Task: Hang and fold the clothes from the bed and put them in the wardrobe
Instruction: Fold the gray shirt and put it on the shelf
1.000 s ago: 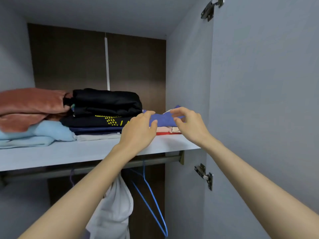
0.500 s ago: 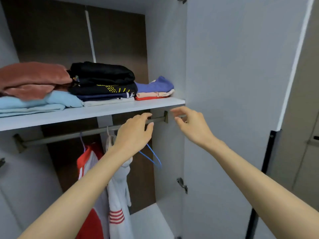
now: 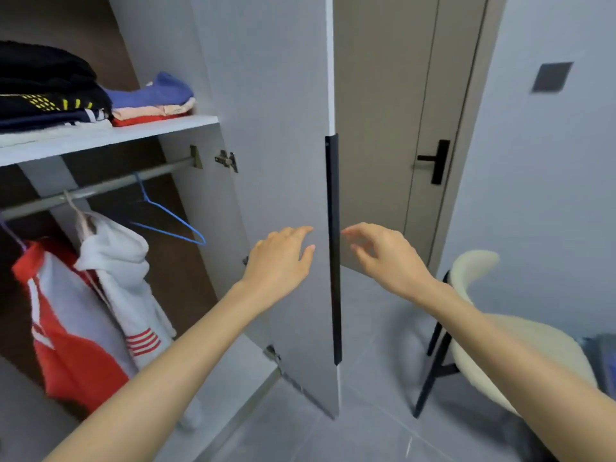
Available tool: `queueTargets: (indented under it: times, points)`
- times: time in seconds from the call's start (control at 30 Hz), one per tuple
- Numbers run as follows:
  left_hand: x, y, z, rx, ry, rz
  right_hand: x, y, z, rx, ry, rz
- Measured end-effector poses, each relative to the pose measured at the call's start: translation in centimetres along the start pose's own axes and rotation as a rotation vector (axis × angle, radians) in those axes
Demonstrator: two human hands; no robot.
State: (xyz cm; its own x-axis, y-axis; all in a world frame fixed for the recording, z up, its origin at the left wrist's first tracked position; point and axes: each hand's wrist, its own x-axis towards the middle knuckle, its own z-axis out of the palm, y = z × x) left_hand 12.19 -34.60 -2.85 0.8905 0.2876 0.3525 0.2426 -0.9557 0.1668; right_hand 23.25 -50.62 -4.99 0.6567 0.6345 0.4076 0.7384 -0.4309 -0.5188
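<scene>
The wardrobe stands open at the left, and its shelf (image 3: 100,138) carries folded clothes: a blue garment (image 3: 156,91) on pink and red ones, beside a black stack (image 3: 43,85). On the rail (image 3: 100,188) below hang a white hoodie (image 3: 116,261), a red and white jacket (image 3: 66,328) and a bare blue hanger (image 3: 166,218). My left hand (image 3: 283,258) is open in front of the open wardrobe door (image 3: 276,161). My right hand (image 3: 383,255) is open just right of the door's black handle strip (image 3: 333,248). Neither hand holds anything.
A room door (image 3: 393,128) with a black lever handle (image 3: 436,161) is behind the wardrobe door. A cream chair (image 3: 516,341) with black legs stands at the right on the grey tiled floor (image 3: 366,411). A dark switch plate (image 3: 551,76) is on the right wall.
Both hands have left the blue garment on the shelf and dropped down and away from it. My view has swung right and down, from the shelf to the door edge and the room.
</scene>
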Motion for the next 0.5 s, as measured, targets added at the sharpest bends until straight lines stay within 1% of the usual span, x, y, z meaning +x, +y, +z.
queueTargets:
  times: [0.1, 0.23, 0.5]
  points:
    - [-0.1, 6.0, 3.0, -0.026, -0.043, 0.104, -4.7, 4.4, -3.2, -0.062, 0.004, 0.093]
    - [-0.3, 14.7, 7.1, -0.056, -0.123, 0.199, -11.4, 10.4, -8.3, -0.135, 0.036, 0.215]
    - [-1.9, 33.2, 14.3, -0.144, -0.265, 0.400, -26.2, 21.7, -17.8, -0.193, 0.097, 0.504]
